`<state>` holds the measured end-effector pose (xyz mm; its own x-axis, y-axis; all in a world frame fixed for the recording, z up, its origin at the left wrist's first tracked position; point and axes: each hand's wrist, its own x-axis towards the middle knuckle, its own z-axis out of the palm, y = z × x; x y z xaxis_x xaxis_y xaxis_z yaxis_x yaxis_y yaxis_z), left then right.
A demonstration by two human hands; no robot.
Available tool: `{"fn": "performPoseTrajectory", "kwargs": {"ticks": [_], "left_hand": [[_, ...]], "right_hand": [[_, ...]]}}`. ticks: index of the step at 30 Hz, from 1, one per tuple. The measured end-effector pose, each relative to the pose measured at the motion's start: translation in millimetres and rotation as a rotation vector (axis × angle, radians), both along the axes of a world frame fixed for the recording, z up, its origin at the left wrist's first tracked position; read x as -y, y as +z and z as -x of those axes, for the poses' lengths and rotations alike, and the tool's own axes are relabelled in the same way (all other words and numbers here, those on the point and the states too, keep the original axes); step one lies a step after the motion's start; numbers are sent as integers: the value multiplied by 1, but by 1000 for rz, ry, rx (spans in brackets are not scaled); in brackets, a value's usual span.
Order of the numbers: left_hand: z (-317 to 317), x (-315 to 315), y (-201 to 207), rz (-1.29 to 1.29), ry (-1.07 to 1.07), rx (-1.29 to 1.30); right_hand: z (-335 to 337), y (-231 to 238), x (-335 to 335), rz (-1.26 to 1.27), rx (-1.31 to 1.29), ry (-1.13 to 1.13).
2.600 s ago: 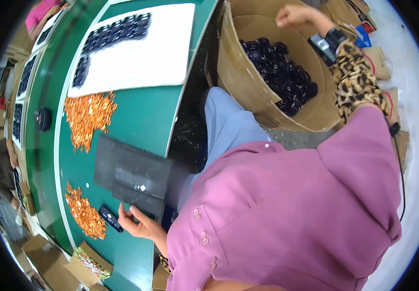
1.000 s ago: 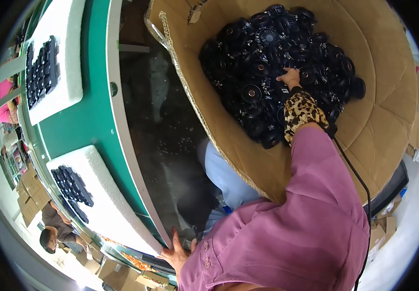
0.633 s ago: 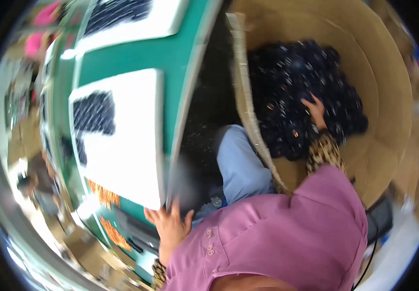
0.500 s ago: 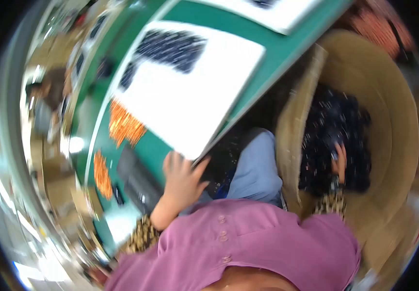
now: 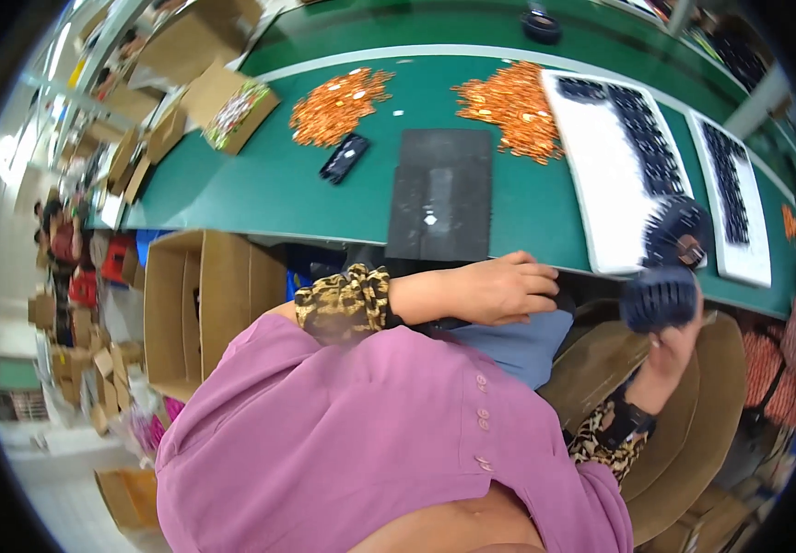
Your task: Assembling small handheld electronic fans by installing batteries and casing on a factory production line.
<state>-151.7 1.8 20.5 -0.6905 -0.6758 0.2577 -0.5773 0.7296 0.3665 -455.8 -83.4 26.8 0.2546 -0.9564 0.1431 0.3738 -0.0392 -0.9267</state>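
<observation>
My right hand [image 5: 677, 346], raised over a large round cardboard bin [image 5: 720, 369], is closed around a dark navy round slotted part [image 5: 659, 301]. Another dark slotted round part [image 5: 677, 230], with a brownish centre, shows just above it, over the near corner of a white foam board [image 5: 601, 175]. Blur hides whether the hand holds this one too. My left hand [image 5: 513, 288] is by the front edge of the green table [image 5: 278, 203], palm down and holding nothing, its fingers loosely bent and slightly apart. Rows of small dark pieces [image 5: 651, 138] stand along the board's far side.
A second white board [image 5: 743, 253] with dark pieces lies further right. Two piles of orange pieces [image 5: 333, 106] lie behind a dark grey flat pad [image 5: 439, 194] and a small black object [image 5: 345, 158]. An open cardboard box [image 5: 172, 313] stands at the left, below the table.
My view has swung toward the table. My right hand has come up out of the bin with a dark slotted part. The left hand stays near the table edge, its fingers now less spread.
</observation>
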Motion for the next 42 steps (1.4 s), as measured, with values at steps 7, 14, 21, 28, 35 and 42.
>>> {"fn": "performPoseTrajectory", "kwargs": {"ticks": [7,14,21,28,35,42], "left_hand": [[-107,-93,46,55,402,-124],[-272,-152,78,74,1352,-153],[-457,-133,58,61,1566,164],[-494,-96,41,54,1731,348],[-484,-99,54,121,1749,286],[-495,-97,60,484,1660,-40]], "right_hand": [[-204,11,32,-133,-110,713],[-265,22,43,-111,-321,717],[-292,22,61,340,-553,393],[-297,43,25,431,-663,331],[-327,43,11,674,-701,269],[-359,38,17,933,-877,14]]}}
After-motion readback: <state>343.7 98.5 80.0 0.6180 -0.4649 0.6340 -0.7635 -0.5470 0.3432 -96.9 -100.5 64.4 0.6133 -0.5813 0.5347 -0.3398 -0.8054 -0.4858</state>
